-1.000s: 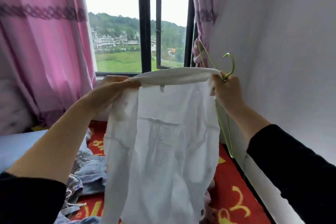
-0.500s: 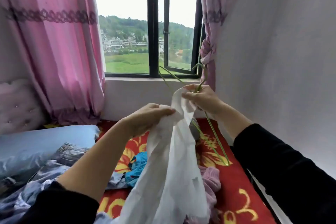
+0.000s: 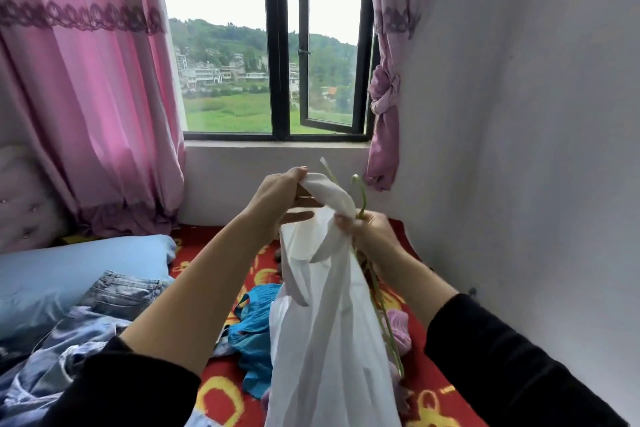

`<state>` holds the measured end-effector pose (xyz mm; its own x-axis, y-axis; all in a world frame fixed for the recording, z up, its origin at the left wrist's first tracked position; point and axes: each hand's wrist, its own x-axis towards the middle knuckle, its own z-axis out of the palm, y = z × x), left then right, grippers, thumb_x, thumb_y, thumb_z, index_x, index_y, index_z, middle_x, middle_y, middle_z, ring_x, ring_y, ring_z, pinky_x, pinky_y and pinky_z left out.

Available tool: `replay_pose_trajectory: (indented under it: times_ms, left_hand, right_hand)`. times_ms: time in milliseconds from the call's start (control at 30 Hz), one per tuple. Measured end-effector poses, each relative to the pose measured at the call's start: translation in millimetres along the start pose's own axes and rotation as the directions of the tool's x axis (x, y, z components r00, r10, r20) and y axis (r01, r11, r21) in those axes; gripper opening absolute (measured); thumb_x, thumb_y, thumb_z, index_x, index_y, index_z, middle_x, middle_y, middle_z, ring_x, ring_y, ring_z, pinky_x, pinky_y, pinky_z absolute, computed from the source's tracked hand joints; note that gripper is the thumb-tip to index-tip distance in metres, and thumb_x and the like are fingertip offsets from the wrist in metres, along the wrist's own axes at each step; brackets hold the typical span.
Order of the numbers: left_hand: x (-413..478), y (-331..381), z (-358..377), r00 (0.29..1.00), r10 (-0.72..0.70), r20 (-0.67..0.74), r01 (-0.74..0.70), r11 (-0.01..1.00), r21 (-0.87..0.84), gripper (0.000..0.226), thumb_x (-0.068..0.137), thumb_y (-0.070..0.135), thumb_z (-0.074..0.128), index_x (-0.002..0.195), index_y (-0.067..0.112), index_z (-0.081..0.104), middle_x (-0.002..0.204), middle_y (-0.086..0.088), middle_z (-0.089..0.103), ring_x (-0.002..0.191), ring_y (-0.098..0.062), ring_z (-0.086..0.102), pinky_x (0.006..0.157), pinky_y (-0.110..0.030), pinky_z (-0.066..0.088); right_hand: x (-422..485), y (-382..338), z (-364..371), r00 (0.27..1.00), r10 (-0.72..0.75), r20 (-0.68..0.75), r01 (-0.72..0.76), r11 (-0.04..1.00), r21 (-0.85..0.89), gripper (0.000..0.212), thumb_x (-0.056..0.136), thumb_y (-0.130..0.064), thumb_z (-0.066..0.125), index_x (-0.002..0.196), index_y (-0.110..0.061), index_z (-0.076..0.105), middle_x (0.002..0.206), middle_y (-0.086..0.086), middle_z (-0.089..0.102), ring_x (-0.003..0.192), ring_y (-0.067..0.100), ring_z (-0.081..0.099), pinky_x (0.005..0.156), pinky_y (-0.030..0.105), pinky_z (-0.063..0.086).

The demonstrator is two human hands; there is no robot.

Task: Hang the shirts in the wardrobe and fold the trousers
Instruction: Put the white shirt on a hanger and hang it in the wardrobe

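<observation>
1. The left hand (image 3: 277,199) pinches the top fold of the white shirt (image 3: 329,340), held a touch higher than the right hand (image 3: 374,230).
2. The right hand is clenched round the green hanger (image 3: 363,199) and a bunch of shirt together. The hook pokes up above it and the wire trails down beside the cloth.
3. The shirt hangs from both hands, over the bed (image 3: 221,402).
4. Below the left arm lie a teal garment (image 3: 258,329) and, further left, jeans (image 3: 124,291).
</observation>
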<state>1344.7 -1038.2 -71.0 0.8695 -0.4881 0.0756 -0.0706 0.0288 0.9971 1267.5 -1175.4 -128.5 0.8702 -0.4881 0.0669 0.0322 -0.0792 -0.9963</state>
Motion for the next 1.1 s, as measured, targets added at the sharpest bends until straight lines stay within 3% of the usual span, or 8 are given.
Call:
replay_pose_trajectory:
  times_ms: [167, 367, 467, 600, 800, 867, 967, 1100]
  left_hand:
    - [-0.2, -47.5, -26.1, 0.989, 0.121, -0.081, -0.104, 0.977, 0.185, 0.024, 0.09, 0.021, 0.056, 0.113, 0.018, 0.065, 0.109, -0.003, 0.064, 0.106, -0.022, 0.057, 0.081, -0.034, 0.047]
    - [8.0, -150.2, -7.7, 0.989, -0.144, 0.015, 0.131, 0.934, 0.333, 0.105, 0.059, 0.055, 0.075, 0.148, 0.032, 0.024, 0.145, 0.002, 0.036, 0.128, -0.016, 0.043, 0.11, -0.037, 0.035]
    - [6.2, -162.8, 10.9, 0.969, -0.213, 0.125, 0.175, 0.95, 0.26, 0.083, 0.068, 0.055, 0.069, 0.141, 0.025, 0.04, 0.131, 0.01, 0.047, 0.123, -0.008, 0.043, 0.097, -0.025, 0.041]
    - [6.8, -163.5, 23.9, 0.976, -0.178, 0.125, 0.133, 0.944, 0.303, 0.012, 0.091, 0.026, 0.06, 0.091, 0.017, 0.068, 0.085, 0.002, 0.066, 0.074, -0.009, 0.058, 0.064, -0.02, 0.045]
    - [37.6, -113.0, -14.0, 0.988, -0.093, -0.12, 0.096, 0.995, 0.014, 0.006, 0.086, 0.006, 0.065, 0.089, 0.0, 0.065, 0.072, -0.013, 0.057, 0.047, -0.012, 0.055, 0.046, -0.022, 0.048]
    - [40.5, -76.5, -39.1, 0.999, -0.048, -0.023, 0.05, 0.996, 0.071, 0.02, 0.079, 0.014, 0.074, 0.092, 0.001, 0.068, 0.064, -0.008, 0.054, 0.045, -0.013, 0.051, 0.046, -0.021, 0.045]
    - [38.0, -28.9, -68.8, 0.979, -0.083, 0.187, 0.022, 0.951, 0.307, 0.041, 0.068, 0.035, 0.083, 0.096, 0.006, 0.071, 0.072, -0.012, 0.063, 0.058, -0.019, 0.055, 0.061, -0.029, 0.046]
    - [35.7, -14.4, -67.8, 0.998, 0.017, 0.062, -0.043, 0.901, 0.432, 0.021, 0.081, 0.029, 0.074, 0.094, 0.012, 0.072, 0.071, -0.007, 0.063, 0.056, -0.016, 0.059, 0.049, -0.022, 0.048]
  right_hand:
    - [14.2, -47.2, -15.9, 0.996, -0.084, 0.023, 0.084, 0.996, -0.031, 0.013, 0.092, -0.018, 0.055, 0.085, -0.016, 0.065, 0.072, 0.003, 0.063, 0.059, 0.014, 0.058, 0.051, 0.021, 0.043]
    - [18.1, -70.8, -13.8, 0.99, -0.088, 0.11, 0.098, 0.991, -0.094, 0.014, 0.089, -0.02, 0.056, 0.092, -0.01, 0.064, 0.077, 0.007, 0.061, 0.073, 0.021, 0.059, 0.066, 0.031, 0.047]
    - [18.9, -75.3, -18.8, 0.99, -0.085, 0.115, 0.093, 0.994, -0.061, 0.026, 0.073, -0.025, 0.061, 0.092, -0.007, 0.065, 0.081, 0.011, 0.063, 0.075, 0.024, 0.061, 0.072, 0.036, 0.05]
    - [18.1, -80.9, -41.4, 0.982, -0.149, 0.119, 0.161, 0.982, -0.096, 0.034, 0.069, -0.017, 0.07, 0.1, -0.003, 0.067, 0.082, 0.009, 0.065, 0.07, 0.018, 0.063, 0.06, 0.027, 0.051]
    - [26.4, -72.1, -94.3, 0.963, -0.198, -0.184, 0.151, 0.958, -0.244, 0.029, 0.045, -0.012, 0.059, 0.073, -0.006, 0.067, 0.064, 0.006, 0.057, 0.059, 0.021, 0.051, 0.056, 0.029, 0.043]
    - [30.8, -68.0, -113.6, 0.917, -0.2, -0.345, 0.127, 0.966, -0.224, 0.004, 0.055, -0.01, 0.061, 0.058, -0.012, 0.058, 0.057, 0.003, 0.051, 0.057, 0.021, 0.046, 0.053, 0.027, 0.037]
    - [36.8, -55.9, -135.3, 0.896, -0.19, -0.401, 0.069, 0.953, -0.296, 0.023, 0.075, -0.003, 0.061, 0.056, -0.014, 0.053, 0.057, 0.001, 0.047, 0.058, 0.018, 0.044, 0.048, 0.025, 0.036]
    - [37.1, -29.2, -138.4, 0.926, -0.157, -0.344, 0.017, 0.927, -0.375, 0.019, 0.073, -0.005, 0.062, 0.056, -0.011, 0.055, 0.052, 0.002, 0.046, 0.049, 0.017, 0.041, 0.046, 0.024, 0.031]
